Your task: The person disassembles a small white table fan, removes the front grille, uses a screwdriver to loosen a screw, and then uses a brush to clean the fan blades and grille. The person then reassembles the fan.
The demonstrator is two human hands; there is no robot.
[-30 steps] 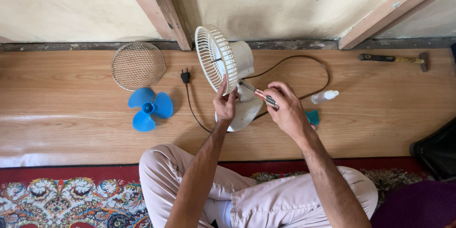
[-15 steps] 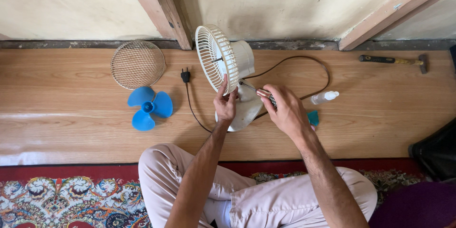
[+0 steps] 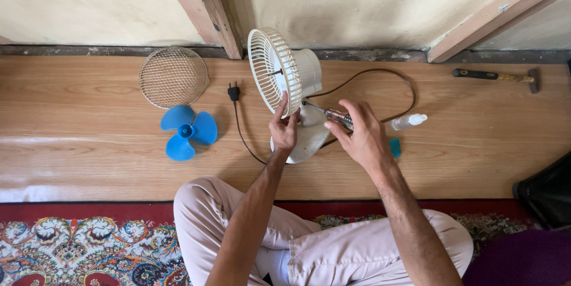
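While the left hand [image 3: 284, 128] grasps the rear grille of the white fan [image 3: 285, 83] standing on the wooden floor [image 3: 89, 155] and the right hand [image 3: 364, 137] grips a screwdriver [image 3: 333, 116] against its housing, the tip could slip, scoring plastic or tipping the fan.

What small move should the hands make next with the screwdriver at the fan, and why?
Probably turn the screwdriver in place: the right hand holds it with its tip at the fan behind the grille, the left hand steadies the fan, and the blade lies detached.
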